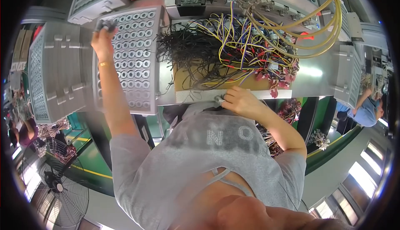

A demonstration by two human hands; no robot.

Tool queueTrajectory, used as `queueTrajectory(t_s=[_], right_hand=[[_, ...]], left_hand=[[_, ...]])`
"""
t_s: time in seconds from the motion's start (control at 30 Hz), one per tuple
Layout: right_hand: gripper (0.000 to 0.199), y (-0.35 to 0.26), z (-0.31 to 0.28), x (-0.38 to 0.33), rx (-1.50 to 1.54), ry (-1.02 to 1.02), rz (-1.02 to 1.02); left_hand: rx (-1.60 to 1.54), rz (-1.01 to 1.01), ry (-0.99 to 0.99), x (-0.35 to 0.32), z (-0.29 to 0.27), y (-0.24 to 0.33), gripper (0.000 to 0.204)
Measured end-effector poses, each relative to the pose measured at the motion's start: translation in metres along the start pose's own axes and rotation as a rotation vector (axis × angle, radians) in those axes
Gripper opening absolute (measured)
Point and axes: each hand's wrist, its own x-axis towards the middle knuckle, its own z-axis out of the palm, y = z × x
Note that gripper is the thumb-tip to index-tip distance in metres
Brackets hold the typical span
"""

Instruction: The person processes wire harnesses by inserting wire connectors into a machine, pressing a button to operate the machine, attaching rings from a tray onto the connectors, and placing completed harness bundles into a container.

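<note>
"Head view: where do we see the grey metal parts (108, 24)?"
"At the upper left of the frame, over a tray (153, 92) of grey rings (138, 44); our left hand (103, 40) grasps them."
"And our right hand (241, 101)?"
"Near the centre, pinching a small grey piece (218, 100) by the tabletop (314, 82) edge. Beyond, we see black cables (183, 44) and, upper right, yellow hoses (335, 0)."
</note>
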Motion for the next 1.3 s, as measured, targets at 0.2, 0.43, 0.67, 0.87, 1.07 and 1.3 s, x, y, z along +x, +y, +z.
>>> queueTrajectory(t_s=[0.2,0.43,0.67,0.87,1.07,1.3], right_hand=[[0.021,0.004,-0.026,0.034,0.331,0.219,0.189],[0.024,0.004,-0.031,0.043,0.519,0.302,0.479],[0.012,0.008,-0.038,0.056,0.395,0.383,0.573],[0.005,0.013,-0.037,0.053,0.681,0.506,0.683],[0.006,0.014,-0.038,0.052,0.732,0.523,0.648],[0.006,0.011,-0.046,0.051,0.550,0.490,0.606]], left_hand=[[-0.219,-0.244,-0.450,-0.140,0.055,0.041,0.037],[0.049,-0.149,-0.747,-0.227,0.123,0.067,0.029],[-0.125,-0.114,-0.669,-0.229,0.150,0.065,0.032],[-0.188,-0.310,-0.661,-0.227,0.156,0.070,0.040],[-0.194,-0.279,-0.679,-0.228,0.164,0.074,0.041],[-0.081,0.007,-0.692,-0.233,0.167,0.070,0.040]])
